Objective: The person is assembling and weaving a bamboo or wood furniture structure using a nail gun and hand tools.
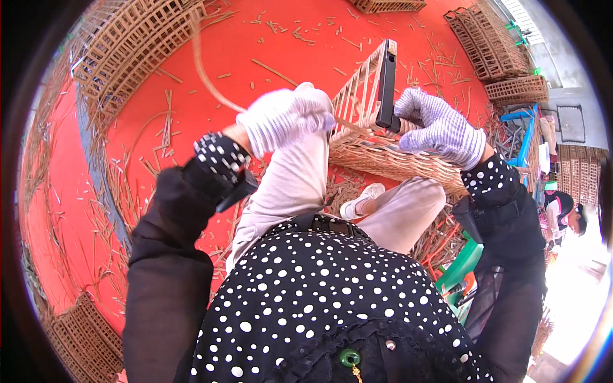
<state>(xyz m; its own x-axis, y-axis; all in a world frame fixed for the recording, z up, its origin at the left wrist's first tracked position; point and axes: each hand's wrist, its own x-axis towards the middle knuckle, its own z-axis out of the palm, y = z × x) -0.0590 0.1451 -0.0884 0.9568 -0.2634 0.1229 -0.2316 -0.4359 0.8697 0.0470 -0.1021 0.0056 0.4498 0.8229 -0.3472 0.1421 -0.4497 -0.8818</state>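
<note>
A partly woven tan wicker basket (389, 158) stands tilted in front of my knees, with a black bar (385, 89) along one upright edge. My left hand (287, 118), in a white knit glove, is closed on a long flat tan weaving strip (205, 78). One end of that strip curves away to the upper left; the other runs to the basket's corner below the bar. My right hand (442, 127), in a striped glove, grips the wrapped frame at that corner. Its fingertips are partly hidden behind the frame.
Strip offcuts (281, 29) litter the red floor (242, 45). Stacked wicker baskets (137, 48) stand at the upper left, more baskets (488, 41) at the upper right. A blue frame (529, 137) and a green container (461, 265) lie to my right. Another person (559, 214) is at the far right.
</note>
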